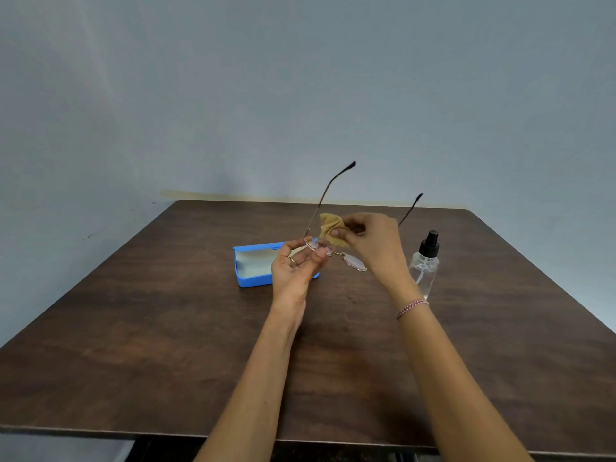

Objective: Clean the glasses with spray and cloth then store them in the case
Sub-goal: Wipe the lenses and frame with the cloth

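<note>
the wire-rimmed glasses [354, 262] are held in the air above the wooden table [160, 328], in front of the open blue case [251, 273], with both temple arms unfolded and pointing up and away from the person. they look light and thin: the metal frame would likely bend if squeezed or twisted, the lenses smear under bare skin, and the hinges are the weak spot, so the safest hold is at the rim edge or the bridge, never flat on the glass. the left hand [295, 268] does roughly that, its thumb and fingers curled and pinching the rim of the lens on its side, palm turned upward, wrist raised off the table, forearm reaching in from below; a ring [292, 260] shows on one finger. the right hand [375, 243] comes over from the other side, knuckles up, its fingertips pinching a bunched tan cloth [330, 228] just above the frame, near the pinched lens. the cloth is soft and limp and will fold around a lens, so light pressure from both faces should do. whether the cloth touches the glass here cannot be told. the other lens hangs free below the right hand. the clear spray bottle [425, 266] stands upright on the table, just to the right of that wrist, which wears a beaded bracelet [411, 307].
</note>
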Demonstrator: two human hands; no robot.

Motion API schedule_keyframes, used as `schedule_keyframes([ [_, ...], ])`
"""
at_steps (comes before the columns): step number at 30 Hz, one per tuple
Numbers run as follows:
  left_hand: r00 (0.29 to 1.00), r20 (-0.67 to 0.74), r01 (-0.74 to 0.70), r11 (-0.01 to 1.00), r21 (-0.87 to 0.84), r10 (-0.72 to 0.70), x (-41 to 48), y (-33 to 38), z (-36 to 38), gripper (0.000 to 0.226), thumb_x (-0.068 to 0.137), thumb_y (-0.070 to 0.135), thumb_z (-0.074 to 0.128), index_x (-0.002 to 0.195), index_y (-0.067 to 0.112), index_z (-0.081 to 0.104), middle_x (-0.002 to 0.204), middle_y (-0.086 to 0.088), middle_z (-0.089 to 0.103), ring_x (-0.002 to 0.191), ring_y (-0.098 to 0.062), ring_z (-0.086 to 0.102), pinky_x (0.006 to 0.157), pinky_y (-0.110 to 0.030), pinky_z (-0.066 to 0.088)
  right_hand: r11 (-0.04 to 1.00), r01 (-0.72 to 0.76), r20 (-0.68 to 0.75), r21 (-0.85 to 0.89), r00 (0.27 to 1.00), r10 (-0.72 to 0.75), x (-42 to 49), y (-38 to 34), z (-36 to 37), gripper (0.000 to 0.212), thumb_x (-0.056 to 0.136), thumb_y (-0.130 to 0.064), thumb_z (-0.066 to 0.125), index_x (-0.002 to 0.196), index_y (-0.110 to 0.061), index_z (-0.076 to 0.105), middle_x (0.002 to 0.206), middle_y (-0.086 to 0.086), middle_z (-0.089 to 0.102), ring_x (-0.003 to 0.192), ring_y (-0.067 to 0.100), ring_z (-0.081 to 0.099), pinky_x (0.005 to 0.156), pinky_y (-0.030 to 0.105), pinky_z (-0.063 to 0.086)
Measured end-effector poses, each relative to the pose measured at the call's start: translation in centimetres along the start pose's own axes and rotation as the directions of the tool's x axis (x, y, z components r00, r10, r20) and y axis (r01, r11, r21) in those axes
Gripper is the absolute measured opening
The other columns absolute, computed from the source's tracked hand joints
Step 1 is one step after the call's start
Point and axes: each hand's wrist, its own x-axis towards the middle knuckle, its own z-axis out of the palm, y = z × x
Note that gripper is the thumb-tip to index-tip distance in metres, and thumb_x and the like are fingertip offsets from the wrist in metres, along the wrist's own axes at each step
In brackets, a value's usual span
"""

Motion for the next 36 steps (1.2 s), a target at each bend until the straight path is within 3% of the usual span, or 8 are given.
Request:
schedule_keyframes([
  [7,0.998,-0.046,-0.051,0.989,-0.139,0.045,0.5,0.4,-0.5,0.041,0.062,0.013,0.075,0.097,0.013,0.054,0.103,-0.016,0.07,0.09,-0.023,0.071,0.077,-0.026,0.056,0.972,-0.027,-0.183,0.235,0.98,0.072,-2.0,2.7,0.4,0.031,0.081,-0.009,0.071,0.111,-0.018,0.068,0.084,-0.009,0.068,0.079,-0.005,0.062,0.072,0.003,0.045],
  [12,0.994,-0.084,-0.087,0.981,-0.176,0.074,0.9,0.2,-1.0,0.037,0.069,0.012,0.073,0.099,0.011,0.052,0.105,-0.019,0.069,0.094,-0.027,0.069,0.079,-0.026,0.056,0.954,-0.015,-0.288,0.299,0.952,0.105,-2.7,3.8,0.6,0.026,0.087,-0.012,0.065,0.112,-0.02,0.067,0.094,-0.012,0.067,0.082,-0.013,0.059,0.071,0.004,0.045],
  [17,0.986,-0.146,-0.114,0.971,-0.212,0.084,1.2,0.6,-1.2,0.024,0.08,0.004,0.067,0.095,0.013,0.051,0.097,-0.014,0.071,0.09,-0.022,0.071,0.085,-0.029,0.056,0.921,-0.122,-0.329,0.37,0.91,0.253,-2.9,4.4,1.6,0.026,0.091,-0.016,0.061,0.117,-0.017,0.065,0.098,-0.01,0.066,0.083,-0.004,0.06,0.072,0.0,0.043],
  [20,0.984,-0.151,-0.127,0.959,-0.252,0.091,1.2,0.8,-1.3,0.028,0.072,0.011,0.07,0.094,0.014,0.052,0.096,-0.013,0.071,0.094,-0.024,0.069,0.085,-0.029,0.056,0.856,-0.203,-0.29,0.475,0.883,0.37,-2.8,4.6,2.5,0.024,0.091,-0.018,0.061,0.115,-0.014,0.065,0.09,-0.013,0.065,0.082,-0.004,0.06,0.078,0.005,0.047],
  [23,0.989,-0.12,-0.117,0.958,-0.26,0.089,1.2,0.8,-1.2,0.036,0.065,0.016,0.071,0.095,0.013,0.052,0.094,-0.011,0.072,0.098,-0.027,0.068,0.083,-0.03,0.056,0.651,-0.236,-0.131,0.721,0.876,0.463,-2.9,4.7,2.9,0.022,0.091,-0.013,0.06,0.112,-0.007,0.066,0.091,-0.004,0.07,0.086,0.006,0.065,0.084,0.023,0.054],
  [26,0.992,-0.101,-0.101,0.962,-0.253,0.078,1.2,0.6,-1.0,0.037,0.064,0.017,0.071,0.095,0.013,0.051,0.092,-0.011,0.072,0.098,-0.029,0.068,0.083,-0.03,0.057,0.528,-0.238,-0.03,0.816,0.894,0.448,-2.8,4.6,2.9,0.026,0.089,-0.011,0.061,0.114,-0.003,0.065,0.095,0.002,0.071,0.088,0.009,0.066,0.083,0.022,0.054],
  [30,0.997,-0.058,-0.065,0.962,-0.266,0.052,1.4,0.5,-1.0,0.036,0.066,0.016,0.07,0.097,0.011,0.05,0.091,-0.011,0.073,0.099,-0.032,0.066,0.083,-0.032,0.057,0.516,-0.251,0.002,0.819,0.901,0.434,-2.8,4.7,2.9,0.026,0.085,-0.012,0.066,0.109,-0.002,0.066,0.093,0.004,0.071,0.088,0.011,0.066,0.082,0.022,0.053],
  [36,0.999,-0.04,-0.047,0.962,-0.268,0.037,1.4,0.3,-0.9,0.032,0.071,0.017,0.068,0.098,0.01,0.051,0.099,-0.016,0.07,0.087,-0.025,0.071,0.078,-0.029,0.058,0.588,-0.254,-0.022,0.768,0.907,0.42,-2.6,4.7,2.6,0.006,0.084,-0.015,0.068,0.09,-0.016,0.069,0.082,-0.001,0.071,0.079,0.006,0.066,0.075,0.02,0.054],
])
